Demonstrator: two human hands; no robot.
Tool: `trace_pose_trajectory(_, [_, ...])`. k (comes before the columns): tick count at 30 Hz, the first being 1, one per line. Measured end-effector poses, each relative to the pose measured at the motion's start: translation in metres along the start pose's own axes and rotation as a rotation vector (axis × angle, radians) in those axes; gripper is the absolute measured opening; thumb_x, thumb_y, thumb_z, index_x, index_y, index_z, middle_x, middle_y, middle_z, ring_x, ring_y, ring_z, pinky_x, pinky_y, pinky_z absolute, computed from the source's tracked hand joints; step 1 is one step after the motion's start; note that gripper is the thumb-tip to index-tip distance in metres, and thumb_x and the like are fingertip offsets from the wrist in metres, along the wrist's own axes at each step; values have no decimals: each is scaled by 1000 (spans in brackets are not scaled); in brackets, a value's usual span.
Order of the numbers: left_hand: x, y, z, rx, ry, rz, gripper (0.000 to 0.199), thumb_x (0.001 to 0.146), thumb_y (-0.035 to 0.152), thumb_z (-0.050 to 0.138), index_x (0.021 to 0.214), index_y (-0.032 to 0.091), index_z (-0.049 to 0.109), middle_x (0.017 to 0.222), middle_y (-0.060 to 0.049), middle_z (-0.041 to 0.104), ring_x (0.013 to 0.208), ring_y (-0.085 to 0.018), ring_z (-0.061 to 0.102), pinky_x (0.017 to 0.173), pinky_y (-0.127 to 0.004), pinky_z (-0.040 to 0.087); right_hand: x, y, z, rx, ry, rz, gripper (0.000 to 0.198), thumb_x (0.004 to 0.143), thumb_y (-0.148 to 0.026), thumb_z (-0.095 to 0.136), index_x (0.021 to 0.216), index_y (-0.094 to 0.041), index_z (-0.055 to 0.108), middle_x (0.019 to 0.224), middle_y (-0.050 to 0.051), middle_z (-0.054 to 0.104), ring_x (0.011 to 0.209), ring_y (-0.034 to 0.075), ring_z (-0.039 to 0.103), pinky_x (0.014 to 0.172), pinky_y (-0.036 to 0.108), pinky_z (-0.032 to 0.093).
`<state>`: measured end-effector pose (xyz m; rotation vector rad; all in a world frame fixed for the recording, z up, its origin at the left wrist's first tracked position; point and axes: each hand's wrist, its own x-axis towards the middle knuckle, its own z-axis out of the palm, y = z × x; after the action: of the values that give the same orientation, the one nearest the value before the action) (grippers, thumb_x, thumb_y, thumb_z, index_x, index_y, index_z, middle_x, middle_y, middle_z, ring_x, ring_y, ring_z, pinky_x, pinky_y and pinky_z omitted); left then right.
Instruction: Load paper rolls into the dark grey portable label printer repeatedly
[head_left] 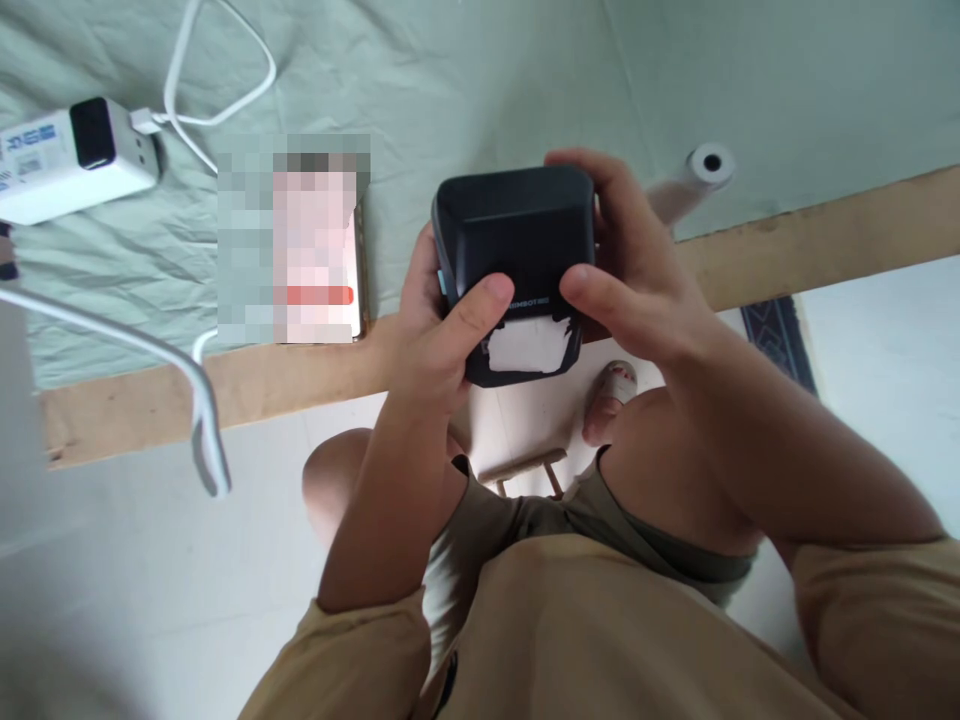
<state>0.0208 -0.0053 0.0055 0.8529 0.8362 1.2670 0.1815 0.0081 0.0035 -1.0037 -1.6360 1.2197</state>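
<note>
Both hands grip a black label printer with small "NIIMBOT" lettering, above the table's front edge. My left hand wraps its left side, the thumb resting on the top face. On the other side my right hand holds it, its thumb also on the face and its fingers reaching round the far corner. A torn white patch covers part of the printer's near end. The printer hides some of my fingers and its underside. Just right of my right hand lies a white roll with a dark hole in its end.
A green cloth covers the table, leaving a bare wooden edge. Left of the printer lies a phone, mostly blurred out. A white power bank with a plugged-in white cable sits farther left; another cable hangs over the edge.
</note>
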Motion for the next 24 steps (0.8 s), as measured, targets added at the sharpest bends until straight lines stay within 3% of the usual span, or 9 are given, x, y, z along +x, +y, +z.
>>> trace_pose_trajectory(3, [-2,3,3,25,26,-3,36,76,39,68,106,24,55,91,-4,61,100,-26,66,75,-33,57,-2,-1,1,-9,37,24,67,78,-53,67,135,-32,37,111,0,60,81,10,63,62,22,53])
trace_pose_trajectory(9, [-4,3,1,66,25,-9,50,74,48,70,115,24,54,106,-8,63,122,-32,58,96,-42,52,-2,0,1,29,40,29,68,78,-52,69,135,-31,38,114,2,62,87,12,65,66,24,56])
trace_pose_trajectory(14, [1,3,-4,12,-13,-18,40,74,45,70,105,24,57,102,-5,65,123,-30,59,99,-39,52,-3,3,3,-81,72,30,68,80,-57,64,136,-32,37,113,1,62,88,12,65,65,22,56])
trace_pose_trajectory(17, [6,1,-12,-74,-46,-41,27,83,45,54,94,22,60,95,-5,67,126,-28,57,100,-39,53,-3,4,4,-118,104,-36,70,81,-62,60,139,-33,34,130,2,56,109,16,62,83,28,58])
trace_pose_trajectory(20, [10,-2,-20,-102,10,-59,23,86,35,44,79,21,60,85,-3,67,119,-25,61,97,-36,56,-2,1,5,-85,105,-146,64,84,-59,56,140,-36,34,148,-1,42,135,19,47,108,35,49])
trace_pose_trajectory(24, [11,-2,-22,-88,91,-54,20,85,30,43,76,21,60,76,-2,63,109,-22,65,93,-33,56,0,0,5,-112,34,-171,61,86,-54,53,141,-38,33,150,-4,39,141,18,40,120,39,37])
